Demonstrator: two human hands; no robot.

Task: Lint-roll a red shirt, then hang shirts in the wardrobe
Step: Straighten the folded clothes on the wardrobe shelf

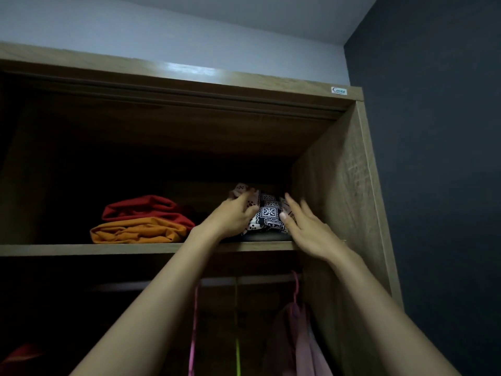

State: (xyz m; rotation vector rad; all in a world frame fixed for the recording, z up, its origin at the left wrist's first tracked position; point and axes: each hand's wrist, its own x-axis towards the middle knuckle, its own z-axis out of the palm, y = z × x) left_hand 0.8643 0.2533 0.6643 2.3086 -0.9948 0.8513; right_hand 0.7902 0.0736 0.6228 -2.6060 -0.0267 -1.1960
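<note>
Both arms reach up to the top shelf (135, 248) of an open wooden wardrobe. A folded black-and-white patterned garment (267, 214) lies at the shelf's right end on a dark folded item. My left hand (234, 215) rests on its left side, fingers spread over the cloth. My right hand (306, 226) is at its right side, fingers apart, touching its edge. Further left on the same shelf a folded red shirt (143, 208) lies on a folded orange one (138, 230).
Below the shelf runs a hanging rail (260, 279) with a pink hanger (295, 289) bearing a pale pink garment (301, 337), plus a pink and a yellow-green hanger. The wardrobe's side panel (339, 185) is close on the right, beside a dark wall (433, 158).
</note>
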